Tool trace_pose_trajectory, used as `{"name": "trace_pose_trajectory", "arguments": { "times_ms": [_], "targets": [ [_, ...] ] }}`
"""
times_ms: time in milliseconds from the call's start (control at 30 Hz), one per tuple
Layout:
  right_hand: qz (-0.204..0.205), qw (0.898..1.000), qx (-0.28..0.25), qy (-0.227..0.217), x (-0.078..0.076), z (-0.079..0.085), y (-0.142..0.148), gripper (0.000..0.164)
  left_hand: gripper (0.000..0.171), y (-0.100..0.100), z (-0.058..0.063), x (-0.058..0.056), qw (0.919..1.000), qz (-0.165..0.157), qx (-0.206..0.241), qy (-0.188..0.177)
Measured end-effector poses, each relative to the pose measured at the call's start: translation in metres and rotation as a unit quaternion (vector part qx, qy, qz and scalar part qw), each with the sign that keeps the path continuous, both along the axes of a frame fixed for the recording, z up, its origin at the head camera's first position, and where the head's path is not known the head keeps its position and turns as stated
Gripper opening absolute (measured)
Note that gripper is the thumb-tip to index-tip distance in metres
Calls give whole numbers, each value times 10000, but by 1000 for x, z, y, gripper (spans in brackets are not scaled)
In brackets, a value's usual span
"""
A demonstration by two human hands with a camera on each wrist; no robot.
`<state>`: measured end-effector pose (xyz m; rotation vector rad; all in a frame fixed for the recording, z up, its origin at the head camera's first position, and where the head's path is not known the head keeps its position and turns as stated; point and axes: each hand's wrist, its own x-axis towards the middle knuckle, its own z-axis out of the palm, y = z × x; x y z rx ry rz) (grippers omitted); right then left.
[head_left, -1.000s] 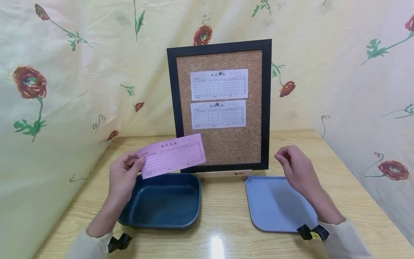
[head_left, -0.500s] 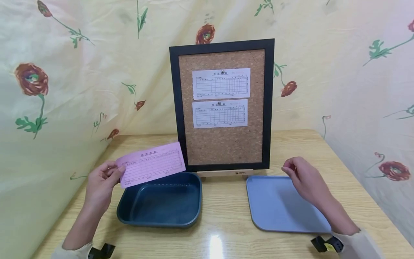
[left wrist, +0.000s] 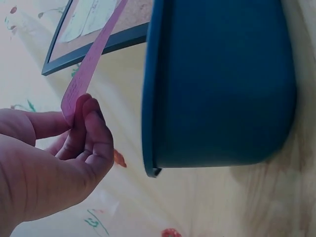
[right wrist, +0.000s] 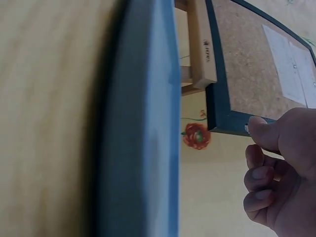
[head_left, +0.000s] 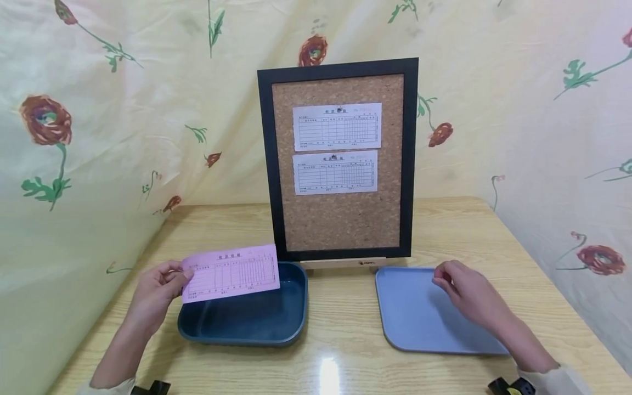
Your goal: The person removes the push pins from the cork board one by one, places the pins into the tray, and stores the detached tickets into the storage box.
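My left hand pinches the left end of a pink printed receipt slip, thumb in front. The slip is held out over the dark blue basin, hiding part of it. In the left wrist view the slip shows nearly edge-on between thumb and fingers. My right hand hovers above the light blue tray, thumb and forefinger tips together. A tiny glinting bit, seemingly a pushpin, shows at those fingertips in the right wrist view, mostly hidden.
A black-framed corkboard stands upright on a wooden stand behind the basin and tray. Two white receipt slips, an upper one and a lower one, are pinned on it. Flowered cloth surrounds the wooden table.
My left hand has carried the pink slip leftward and down from the board's lower left corner to over the basin. My right hand has moved slightly right and lower above the tray.
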<state>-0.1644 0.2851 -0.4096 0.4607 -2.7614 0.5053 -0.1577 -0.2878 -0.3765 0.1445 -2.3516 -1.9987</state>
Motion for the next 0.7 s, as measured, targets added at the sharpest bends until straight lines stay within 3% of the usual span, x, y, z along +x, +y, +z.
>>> {"name": "trace_pose_trajectory", "arguments": {
  "times_ms": [200,367,533,700],
  "targets": [
    [75,9999,137,8,3,-9,2,15,6,-2,-5,1,9993,-312,-140,-180],
    [216,9992,269,179,5,-17,4,19,4,-1,-8,2,9959,-581,-616,-326],
    [423,9980,330,343,7,-22,5,22,16,1,-11,2,9910,-808,-942,-505],
    [368,9988,310,105,9,-23,5,20,24,5,-14,4,9872,-1032,-1042,-620]
  ]
}}
